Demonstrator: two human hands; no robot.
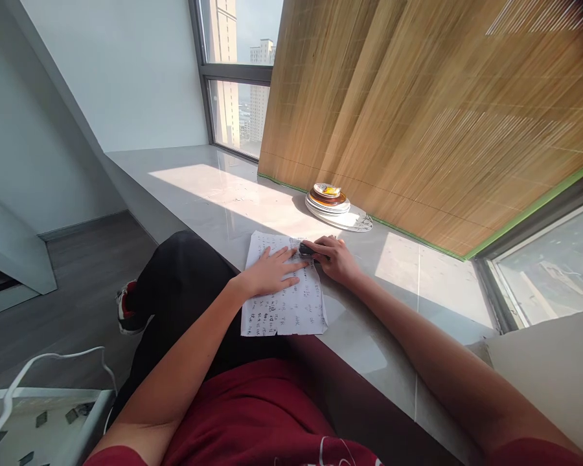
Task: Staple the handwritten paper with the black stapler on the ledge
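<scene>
A creased white sheet of paper [291,314] covered with handwriting lies at the front edge of the tiled sill, its lower part over my lap. My left hand [271,270] rests flat on the sheet with its fingers spread. At the sheet's upper right edge, my right hand [334,259] is wrapped round a small black object [305,249], possibly a stapler, that touches the paper near my left fingertips. Its far side is covered by my fingers.
Stacked plates [328,202] stand on the sill [208,188] by the bamboo blind [393,116]. A window is behind at the left. A white box [39,421] with a white cable is at the lower left. My knee is beside the sill.
</scene>
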